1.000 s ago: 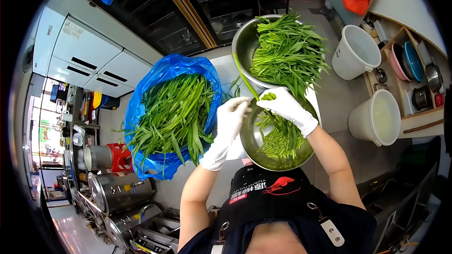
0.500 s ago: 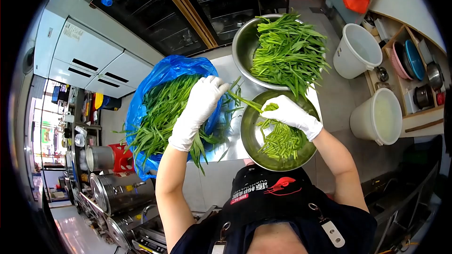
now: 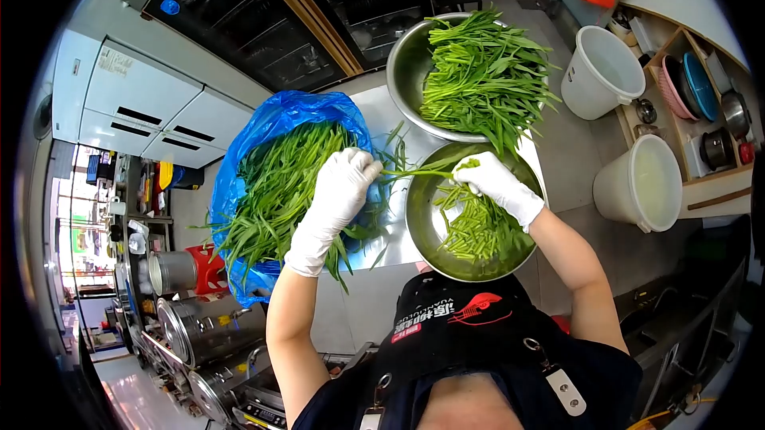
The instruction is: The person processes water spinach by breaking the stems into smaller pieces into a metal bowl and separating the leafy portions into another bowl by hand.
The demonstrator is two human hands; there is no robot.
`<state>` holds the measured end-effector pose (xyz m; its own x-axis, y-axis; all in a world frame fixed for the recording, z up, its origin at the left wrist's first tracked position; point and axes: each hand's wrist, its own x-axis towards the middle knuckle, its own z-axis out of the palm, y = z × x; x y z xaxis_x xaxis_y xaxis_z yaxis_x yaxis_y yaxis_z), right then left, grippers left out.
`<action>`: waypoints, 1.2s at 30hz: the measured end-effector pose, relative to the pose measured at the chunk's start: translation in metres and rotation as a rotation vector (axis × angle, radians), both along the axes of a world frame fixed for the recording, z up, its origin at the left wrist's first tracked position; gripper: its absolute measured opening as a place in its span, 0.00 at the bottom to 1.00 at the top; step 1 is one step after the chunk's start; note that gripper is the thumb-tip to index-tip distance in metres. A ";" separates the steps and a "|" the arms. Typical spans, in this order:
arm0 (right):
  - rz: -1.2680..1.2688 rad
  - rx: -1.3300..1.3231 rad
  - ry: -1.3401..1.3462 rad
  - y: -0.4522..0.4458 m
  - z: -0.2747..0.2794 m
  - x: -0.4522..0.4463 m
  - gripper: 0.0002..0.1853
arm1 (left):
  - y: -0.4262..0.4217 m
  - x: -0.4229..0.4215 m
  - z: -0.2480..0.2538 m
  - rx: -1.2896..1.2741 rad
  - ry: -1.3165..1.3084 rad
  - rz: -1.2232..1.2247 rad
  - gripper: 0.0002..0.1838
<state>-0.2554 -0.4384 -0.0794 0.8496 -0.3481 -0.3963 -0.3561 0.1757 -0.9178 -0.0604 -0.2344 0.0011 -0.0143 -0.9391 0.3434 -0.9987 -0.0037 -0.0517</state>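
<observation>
A long green vegetable stalk (image 3: 418, 172), like water spinach, stretches between my two white-gloved hands. My left hand (image 3: 344, 183) is closed on its leafy end at the right side of a blue plastic bag (image 3: 275, 111) full of leafy greens (image 3: 275, 183). My right hand (image 3: 492, 184) pinches the stem end above a metal bowl (image 3: 421, 227), with a short green piece at the fingertips. Short cut stem pieces (image 3: 474, 235) lie in that bowl. Behind it, a second metal bowl (image 3: 406, 71) holds a big heap of long leafy stalks (image 3: 482, 83).
The bag and bowls stand on a metal table (image 3: 382, 115), with loose leaves (image 3: 394, 155) between them. Two white buckets (image 3: 594, 83) of liquid stand to the right, near a shelf of basins (image 3: 700, 87). White cabinets (image 3: 143, 87) and large metal pots (image 3: 187, 330) are at left.
My right hand has risen slightly, and my left hand has moved a little down and left. The stalk between them now runs closer to level. The view has shifted slightly.
</observation>
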 end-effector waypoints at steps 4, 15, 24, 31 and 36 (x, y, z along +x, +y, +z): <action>-0.234 0.126 0.021 -0.009 -0.016 0.003 0.08 | 0.005 -0.008 -0.018 0.121 -0.009 0.059 0.09; 0.211 -1.151 -0.381 0.044 0.029 0.029 0.09 | -0.013 -0.025 -0.023 0.414 1.211 0.406 0.15; -0.029 -0.747 -0.454 0.048 0.016 0.024 0.06 | -0.008 -0.043 -0.040 0.135 1.775 0.232 0.14; -0.268 -0.140 -0.245 -0.028 0.040 -0.012 0.08 | 0.002 -0.062 -0.056 0.149 1.805 0.336 0.12; -0.305 -0.264 -0.410 -0.080 0.059 -0.061 0.08 | 0.013 -0.073 -0.098 0.341 1.599 0.331 0.23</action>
